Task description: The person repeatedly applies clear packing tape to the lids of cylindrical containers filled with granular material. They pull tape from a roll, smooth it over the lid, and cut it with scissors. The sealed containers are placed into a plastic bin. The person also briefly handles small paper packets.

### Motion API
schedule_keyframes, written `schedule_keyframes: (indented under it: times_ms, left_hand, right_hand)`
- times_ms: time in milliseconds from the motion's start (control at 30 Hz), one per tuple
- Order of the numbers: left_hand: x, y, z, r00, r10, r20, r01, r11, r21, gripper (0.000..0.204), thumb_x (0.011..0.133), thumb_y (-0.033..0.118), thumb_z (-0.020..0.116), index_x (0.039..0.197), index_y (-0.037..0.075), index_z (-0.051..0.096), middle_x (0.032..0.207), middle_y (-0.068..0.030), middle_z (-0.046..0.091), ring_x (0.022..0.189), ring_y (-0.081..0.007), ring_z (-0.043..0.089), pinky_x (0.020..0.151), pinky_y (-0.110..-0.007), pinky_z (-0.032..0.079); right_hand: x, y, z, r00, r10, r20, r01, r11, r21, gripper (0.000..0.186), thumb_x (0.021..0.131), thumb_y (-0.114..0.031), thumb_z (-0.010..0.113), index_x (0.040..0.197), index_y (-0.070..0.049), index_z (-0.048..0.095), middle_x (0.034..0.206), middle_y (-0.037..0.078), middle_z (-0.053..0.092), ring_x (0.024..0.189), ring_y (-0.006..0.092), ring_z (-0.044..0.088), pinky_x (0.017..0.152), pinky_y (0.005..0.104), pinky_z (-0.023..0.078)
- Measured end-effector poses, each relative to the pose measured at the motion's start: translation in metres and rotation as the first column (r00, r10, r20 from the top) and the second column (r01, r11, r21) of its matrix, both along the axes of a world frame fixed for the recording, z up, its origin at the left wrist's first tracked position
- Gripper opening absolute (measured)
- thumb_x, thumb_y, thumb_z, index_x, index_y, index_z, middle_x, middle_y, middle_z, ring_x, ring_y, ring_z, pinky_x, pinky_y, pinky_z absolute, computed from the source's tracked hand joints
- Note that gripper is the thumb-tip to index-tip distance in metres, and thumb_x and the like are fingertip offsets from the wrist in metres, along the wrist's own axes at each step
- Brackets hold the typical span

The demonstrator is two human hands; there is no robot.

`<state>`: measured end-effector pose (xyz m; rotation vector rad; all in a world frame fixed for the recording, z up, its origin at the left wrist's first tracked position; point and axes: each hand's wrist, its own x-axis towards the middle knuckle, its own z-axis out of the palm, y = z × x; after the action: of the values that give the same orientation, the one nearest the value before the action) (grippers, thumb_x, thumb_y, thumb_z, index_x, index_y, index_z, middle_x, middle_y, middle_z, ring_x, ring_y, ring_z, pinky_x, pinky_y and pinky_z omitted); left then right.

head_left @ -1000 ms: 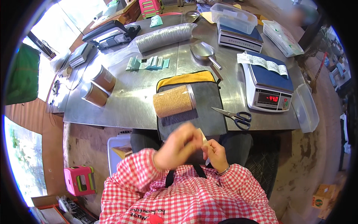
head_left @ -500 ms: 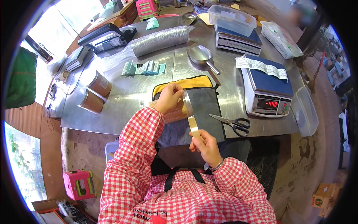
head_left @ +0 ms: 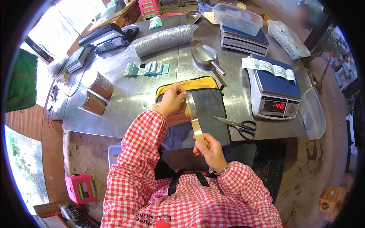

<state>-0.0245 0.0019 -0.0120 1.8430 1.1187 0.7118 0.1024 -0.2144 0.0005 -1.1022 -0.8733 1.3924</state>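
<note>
On the steel table (head_left: 144, 110), a grey cloth (head_left: 213, 114) with a yellow edge lies before the person; upon it rests a clear jar (head_left: 182, 114) of tan grains, lying on its side. Compared with a second ago, when both hands were raised close to the chest with a strip between them, the left hand (head_left: 173, 100) has gone forward and now lies over the jar's top, fingers curled down on it; the right hand (head_left: 211, 150) has stayed near the body, thumb and forefinger pinching the near end of a strip of tape (head_left: 197, 127), which now runs taut from the jar's end toward it; judged from this, the strip is being laid onto the jar, one end seated, the rest not yet pressed down. Jar: see-through wall, filling visible, far end hidden by the hand. Scissors (head_left: 237, 125) lie just right of the cloth; a scale (head_left: 273, 91) stands beyond; two filled jars (head_left: 95, 95) lie well to the left.
</note>
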Motion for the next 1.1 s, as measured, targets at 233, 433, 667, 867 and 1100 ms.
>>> schedule_keyframes:
  times_ms: [233,433,667,867,1100]
  left_hand:
    - [0.001,-0.003,0.0,0.999,0.02,-0.042,-0.018,0.998,0.058,0.011,0.088,0.01,0.062,0.086,0.0,0.06,0.077,-0.0042,0.063,0.072,-0.0109,0.058,0.068,-0.026,0.046]
    - [0.001,-0.002,-0.006,0.998,0.028,-0.061,-0.021,0.993,0.118,0.012,0.088,0.011,0.063,0.086,-0.001,0.06,0.078,-0.0059,0.064,0.073,-0.0132,0.059,0.069,-0.028,0.047]
    - [0.004,-0.01,-0.002,0.985,0.086,-0.147,-0.037,0.951,0.308,0.017,0.081,0.015,0.066,0.084,0.0,0.06,0.088,-0.0151,0.059,0.083,-0.0299,0.059,0.076,-0.038,0.047]
    - [0.01,-0.027,0.008,0.977,0.175,0.122,-0.208,0.909,0.361,0.023,0.08,0.009,0.065,0.099,0.002,0.054,0.091,-0.0143,0.057,0.083,-0.0295,0.057,0.073,-0.035,0.048]
    - [-0.015,-0.096,0.021,0.912,-0.052,-0.407,0.293,0.777,0.557,0.051,0.074,0.006,0.064,0.123,0.007,0.053,0.114,-0.0111,0.052,0.106,-0.0315,0.05,0.09,-0.045,0.04]
  right_hand:
    - [-0.001,-0.001,-0.005,1.0,0.003,0.015,-0.003,1.0,0.006,0.025,0.095,-0.019,0.058,0.108,0.002,0.058,0.075,0.003,0.061,0.067,0.0075,0.058,0.062,0.022,0.048]
    - [0.0,-0.002,-0.004,1.0,0.0,0.024,0.0,1.0,-0.001,0.024,0.095,-0.018,0.058,0.108,0.002,0.058,0.076,0.003,0.061,0.067,0.0076,0.058,0.061,0.0221,0.048]
    - [0.004,-0.002,-0.007,0.999,0.023,0.047,-0.022,1.0,-0.021,0.027,0.096,-0.019,0.056,0.112,0.003,0.056,0.077,0.005,0.061,0.068,0.009,0.058,0.064,0.0228,0.048]
    - [0.005,-0.004,-0.013,0.998,0.043,0.047,-0.04,0.998,-0.053,0.027,0.097,-0.018,0.054,0.112,0.004,0.056,0.076,0.006,0.061,0.068,0.0095,0.057,0.064,0.0227,0.048]
    - [0.006,-0.015,-0.021,1.0,0.026,0.018,-0.024,0.995,-0.095,0.02,0.094,-0.018,0.059,0.098,0.002,0.059,0.072,0.004,0.062,0.064,0.0076,0.058,0.06,0.0218,0.048]
